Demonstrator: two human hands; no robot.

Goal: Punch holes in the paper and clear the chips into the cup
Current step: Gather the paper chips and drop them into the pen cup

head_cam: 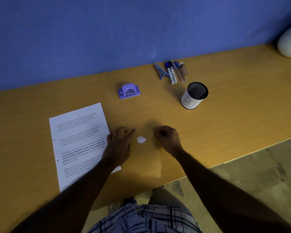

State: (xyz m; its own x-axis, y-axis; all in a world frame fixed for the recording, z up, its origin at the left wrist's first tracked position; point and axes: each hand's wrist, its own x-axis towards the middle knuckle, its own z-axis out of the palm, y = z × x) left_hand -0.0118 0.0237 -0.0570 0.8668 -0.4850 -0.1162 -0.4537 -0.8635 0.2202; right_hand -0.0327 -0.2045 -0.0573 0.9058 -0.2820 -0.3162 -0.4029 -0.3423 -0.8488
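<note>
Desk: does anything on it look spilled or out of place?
Yes. A small heap of chips lies loose on the desk, between the left hand and the right hand, not in the cup, which stands upright farther back. Nothing else looks odd.

Desk point(225, 123) — paper point(77, 140), punch point(129, 91), chips point(141, 140), cup point(191, 100), pens point(172, 73).

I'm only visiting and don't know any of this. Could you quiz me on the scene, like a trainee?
1. True or false: the chips are already in the cup.
2. Where is the punch? A in the cup; B on the table, apart from the paper; C on the floor.
3. Fill in: the chips lie in a small pile between the two ____.
Key: 1 false; 2 B; 3 hands (left hand, right hand).
</note>
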